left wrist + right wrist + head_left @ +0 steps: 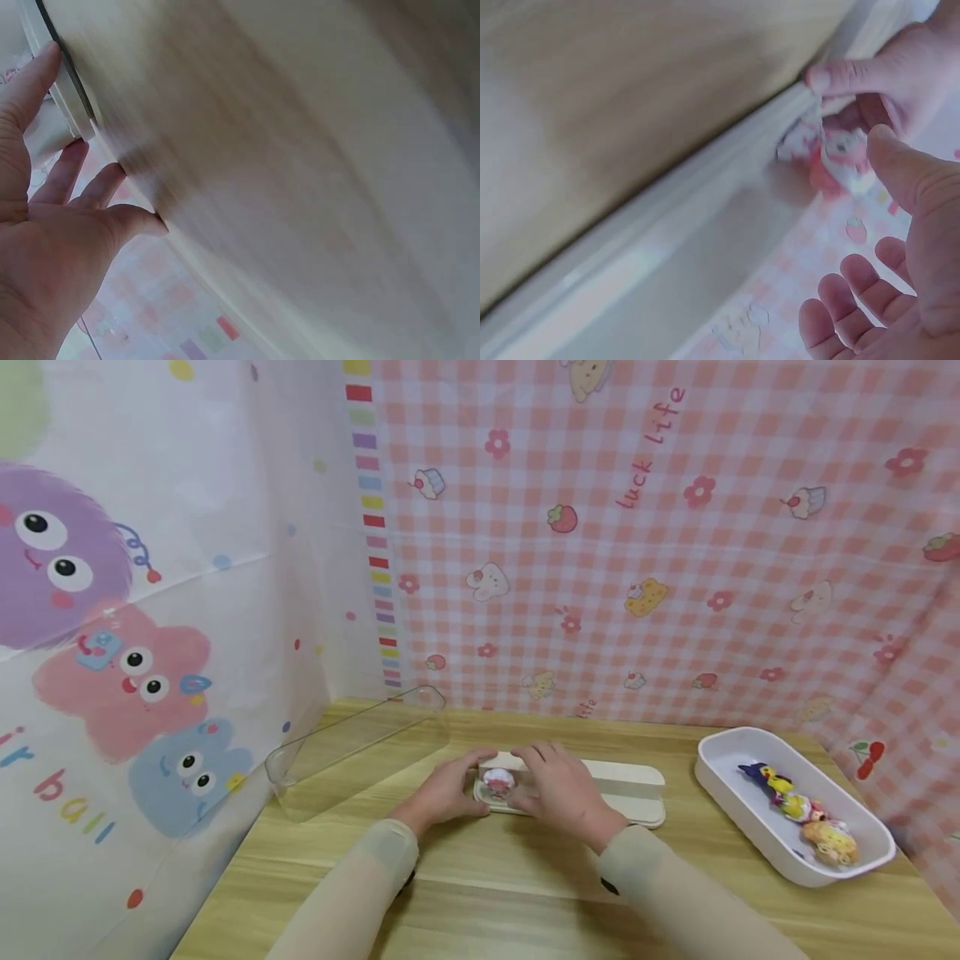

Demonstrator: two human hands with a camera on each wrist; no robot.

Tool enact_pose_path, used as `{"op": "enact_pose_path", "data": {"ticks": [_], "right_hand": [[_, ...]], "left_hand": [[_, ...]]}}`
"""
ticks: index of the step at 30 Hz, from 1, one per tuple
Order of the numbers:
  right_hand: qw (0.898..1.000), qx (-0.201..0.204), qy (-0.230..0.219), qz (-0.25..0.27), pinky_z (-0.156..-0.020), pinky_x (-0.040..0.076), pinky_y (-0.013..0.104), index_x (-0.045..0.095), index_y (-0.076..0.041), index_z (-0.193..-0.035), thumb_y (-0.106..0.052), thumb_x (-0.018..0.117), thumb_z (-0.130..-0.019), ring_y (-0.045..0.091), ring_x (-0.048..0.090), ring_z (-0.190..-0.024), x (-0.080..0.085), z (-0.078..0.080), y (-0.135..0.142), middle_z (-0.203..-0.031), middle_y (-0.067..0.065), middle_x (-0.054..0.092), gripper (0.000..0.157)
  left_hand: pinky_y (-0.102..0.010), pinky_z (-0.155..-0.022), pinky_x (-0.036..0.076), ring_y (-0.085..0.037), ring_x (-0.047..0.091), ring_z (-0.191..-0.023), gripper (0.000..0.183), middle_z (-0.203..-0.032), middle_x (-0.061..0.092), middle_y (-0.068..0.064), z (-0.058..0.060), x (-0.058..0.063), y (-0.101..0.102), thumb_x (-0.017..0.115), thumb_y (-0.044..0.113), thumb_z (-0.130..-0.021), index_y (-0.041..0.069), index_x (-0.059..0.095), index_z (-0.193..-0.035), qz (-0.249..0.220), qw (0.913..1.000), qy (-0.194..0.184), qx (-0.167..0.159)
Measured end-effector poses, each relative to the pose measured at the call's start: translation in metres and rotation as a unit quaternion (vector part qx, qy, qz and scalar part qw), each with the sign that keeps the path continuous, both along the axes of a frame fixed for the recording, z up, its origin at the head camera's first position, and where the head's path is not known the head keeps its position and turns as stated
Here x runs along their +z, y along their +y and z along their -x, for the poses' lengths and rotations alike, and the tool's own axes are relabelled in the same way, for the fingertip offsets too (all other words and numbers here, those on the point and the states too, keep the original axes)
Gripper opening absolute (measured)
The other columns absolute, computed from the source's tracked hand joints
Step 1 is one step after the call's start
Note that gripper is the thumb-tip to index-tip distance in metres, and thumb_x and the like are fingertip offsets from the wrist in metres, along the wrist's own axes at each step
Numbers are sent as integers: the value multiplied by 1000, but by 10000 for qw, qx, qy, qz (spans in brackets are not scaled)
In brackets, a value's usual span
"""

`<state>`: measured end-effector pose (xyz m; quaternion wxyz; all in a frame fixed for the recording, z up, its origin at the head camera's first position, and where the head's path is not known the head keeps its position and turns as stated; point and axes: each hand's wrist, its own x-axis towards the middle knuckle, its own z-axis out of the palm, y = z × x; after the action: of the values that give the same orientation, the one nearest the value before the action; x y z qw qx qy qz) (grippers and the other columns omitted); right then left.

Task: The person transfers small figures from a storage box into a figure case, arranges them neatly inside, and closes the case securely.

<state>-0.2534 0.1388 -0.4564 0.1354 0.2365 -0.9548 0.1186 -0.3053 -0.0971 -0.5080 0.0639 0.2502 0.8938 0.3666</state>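
Observation:
A small figurine (498,782) with a white top and pinkish body stands at the left end of a cream stepped display base (625,792). My left hand (452,789) grips that end of the base, its thumb (847,76) at the front edge and other fingers reaching round behind. Beside the figurine, on its right, my right hand (564,789) arches over the base with fingers spread. In the right wrist view its thumb (900,165) comes right up to the figurine (847,161), while the remaining fingers are loosely bent with nothing in them.
A clear plastic cover (360,752) lies at the left of the wooden table (480,902). On the right, a white tray (750,827) contains several colourful figurines (798,810). Printed cloths (525,552) hang along the back and sides.

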Motion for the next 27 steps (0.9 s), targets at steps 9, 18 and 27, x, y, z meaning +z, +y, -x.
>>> {"op": "enact_pose_path", "data": {"ticks": [9, 18, 27], "right_hand": [[9984, -451, -334, 117, -108, 53, 60, 58, -8, -149, -53, 84, -90, 40, 61, -133, 30, -10, 59, -144, 17, 64, 79], [9869, -1464, -619, 286, -97, 54, 70, 54, -3, -150, -59, 73, -97, 50, 62, -127, 63, -19, 159, -147, 29, 61, 80], [9691, -2017, -1373, 351, -96, 52, 71, 50, 10, -148, -42, 61, -108, 59, 60, -121, 59, -17, 262, -141, 42, 57, 66]], "left_hand": [[-58, -125, 40, -38, 53, -148, 93, -156, 60, -14, 0, 0, 0, 95, 13, -81, 26, 48, -160, -8, 10000, -34, 40], [-58, -125, 40, -37, 53, -148, 92, -155, 61, -15, 0, -2, 2, 95, 15, -81, 27, 48, -160, 9, 10000, -16, 45], [-58, -125, 41, -37, 53, -148, 93, -155, 61, -14, 0, -1, 2, 95, 14, -81, 26, 47, -160, 49, 9999, -55, 103]]}}
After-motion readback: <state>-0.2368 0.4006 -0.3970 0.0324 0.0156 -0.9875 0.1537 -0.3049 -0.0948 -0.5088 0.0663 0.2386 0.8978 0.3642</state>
